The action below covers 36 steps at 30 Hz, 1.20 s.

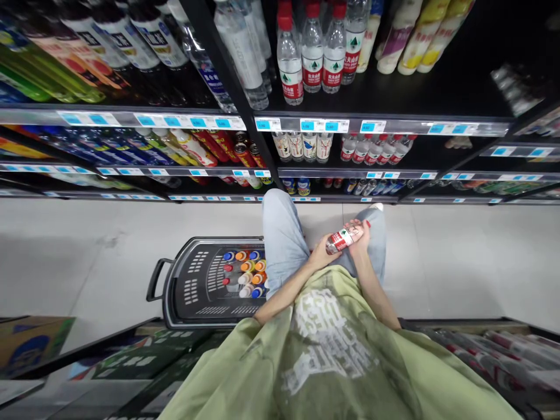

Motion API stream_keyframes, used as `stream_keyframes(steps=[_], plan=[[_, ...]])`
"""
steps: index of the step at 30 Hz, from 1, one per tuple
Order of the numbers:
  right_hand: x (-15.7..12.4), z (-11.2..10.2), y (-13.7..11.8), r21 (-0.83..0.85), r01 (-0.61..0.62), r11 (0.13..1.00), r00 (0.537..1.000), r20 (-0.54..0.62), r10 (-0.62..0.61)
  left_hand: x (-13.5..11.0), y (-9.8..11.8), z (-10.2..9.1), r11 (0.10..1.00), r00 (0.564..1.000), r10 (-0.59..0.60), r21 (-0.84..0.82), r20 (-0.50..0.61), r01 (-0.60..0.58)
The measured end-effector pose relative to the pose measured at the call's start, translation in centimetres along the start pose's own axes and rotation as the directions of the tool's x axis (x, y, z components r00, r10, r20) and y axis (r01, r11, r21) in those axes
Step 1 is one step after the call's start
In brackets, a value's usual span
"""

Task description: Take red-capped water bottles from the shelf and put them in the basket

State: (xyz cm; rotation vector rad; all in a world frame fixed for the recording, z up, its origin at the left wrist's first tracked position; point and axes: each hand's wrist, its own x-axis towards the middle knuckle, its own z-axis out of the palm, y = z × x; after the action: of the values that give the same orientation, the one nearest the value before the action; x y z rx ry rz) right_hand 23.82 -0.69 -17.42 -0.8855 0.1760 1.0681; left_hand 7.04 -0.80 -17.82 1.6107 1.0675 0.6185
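A small clear water bottle (343, 240) with a red and white label and a red cap lies tilted between my two hands, above my lap. My left hand (322, 254) is closed around its lower end. Around the cap end, my right hand (359, 238) is wrapped, with the red cap showing past the fingers. To the left of my knee stands a dark grey shopping basket (192, 312). Bottles with blue, orange, white and red caps (247, 266) stand upright inside it, at the end near my leg.
In front are black shelves with price tags (324, 126). Red-capped water bottles (312, 52) stand on the upper shelf, and smaller red-capped bottles (375, 150) below. Dark soda bottles (126, 35) fill the upper left. Behind me, cartons (144, 356) and more bottles (494, 359) flank my body.
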Motion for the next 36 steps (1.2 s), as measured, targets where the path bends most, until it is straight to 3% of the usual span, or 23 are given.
stream_keyframes(steps=[3,7,10,14,16,19,22,25,30,36], plan=[[-0.1,0.0,-0.2,0.018,-0.031,0.999,0.999,-0.012,0.031,-0.1,-0.1,-0.2,0.998,0.997,-0.058,-0.028,0.042,0.060],[-0.2,0.0,-0.4,0.007,-0.061,0.998,0.998,0.001,0.061,-0.1,-0.5,-0.3,0.943,0.949,-0.192,-0.219,0.251,0.249],[-0.2,-0.2,-0.5,-0.005,-0.082,0.997,0.997,0.007,0.083,0.2,-1.0,-0.2,0.886,0.904,-0.194,-0.328,0.380,0.328],[0.0,-0.5,-0.3,0.013,-0.087,0.996,0.996,0.010,0.087,0.4,-1.5,0.0,0.872,0.881,-0.187,-0.340,0.435,0.353],[0.2,-0.5,-0.3,0.023,-0.066,0.998,0.998,-0.004,0.066,0.4,-1.6,0.2,0.873,0.889,-0.193,-0.341,0.415,0.349],[0.3,-0.5,-0.3,0.021,-0.037,0.999,0.999,-0.037,0.038,0.3,-1.7,0.5,0.914,0.943,-0.180,-0.307,0.282,0.266],[0.3,-0.4,-0.4,0.024,-0.033,0.999,0.998,-0.044,0.034,0.3,-1.7,0.7,0.979,0.991,-0.062,-0.187,0.122,0.084],[0.2,-0.3,-0.4,0.019,-0.035,0.999,0.998,-0.043,0.036,0.3,-1.7,0.6,0.996,0.996,0.085,-0.030,0.015,-0.084],[0.2,-0.3,-0.2,0.021,-0.037,0.999,0.998,-0.044,0.038,0.3,-1.9,0.5,0.972,0.976,0.215,0.102,-0.013,-0.213],[0.3,-0.4,-0.3,0.036,-0.031,0.999,0.999,-0.038,0.032,0.3,-1.9,0.4,0.975,0.981,0.195,0.114,-0.013,-0.192]])
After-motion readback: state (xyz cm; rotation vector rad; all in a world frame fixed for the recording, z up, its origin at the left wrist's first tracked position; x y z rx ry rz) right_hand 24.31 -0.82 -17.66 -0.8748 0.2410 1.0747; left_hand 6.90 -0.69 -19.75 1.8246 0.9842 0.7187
